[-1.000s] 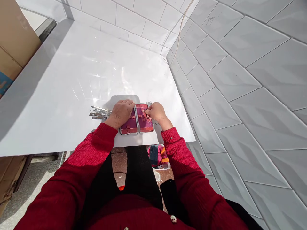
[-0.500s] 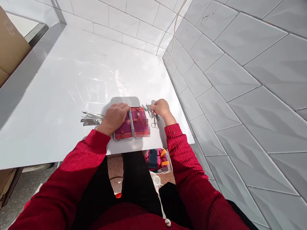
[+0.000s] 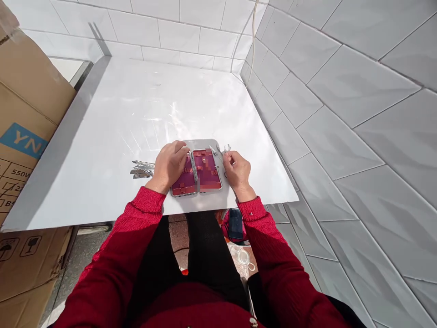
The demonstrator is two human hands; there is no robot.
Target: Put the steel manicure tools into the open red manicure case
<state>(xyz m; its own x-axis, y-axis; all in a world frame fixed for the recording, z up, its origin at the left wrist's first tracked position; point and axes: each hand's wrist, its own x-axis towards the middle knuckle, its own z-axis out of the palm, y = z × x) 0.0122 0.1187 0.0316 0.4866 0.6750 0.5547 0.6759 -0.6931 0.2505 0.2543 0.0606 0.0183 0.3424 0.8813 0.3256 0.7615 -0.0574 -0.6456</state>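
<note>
An open manicure case (image 3: pixel 209 184) with a purple-and-red lining and metal rims lies on the white table. My left hand (image 3: pixel 170 166) grips its left half, fingers bent over the upper part and hiding some of it. Just right of the case, my right hand (image 3: pixel 237 169) is closed on a small metal tool (image 3: pixel 227 148), whose two curved prongs stick up past the fingers; its exact kind is unclear. Small metal tools (image 3: pixel 213 151) lie between the case and that hand, partly covered by it. Left of my left hand lies a bunch of nail clippers and slim metal tools (image 3: pixel 142 169).
Tiled walls (image 3: pixel 327 123) border the white table (image 3: pixel 136 109) at the back and right. A cardboard box (image 3: pixel 30 105) stands along the left edge. Below the front edge are a dark phone (image 3: pixel 235 223) on a pink item and a clear round object (image 3: pixel 243 256).
My right hand has lifted a small metal tool from the pile, its prongs now showing above the fingers. My left hand stays on the case. The view has shifted left, showing more of the box.
</note>
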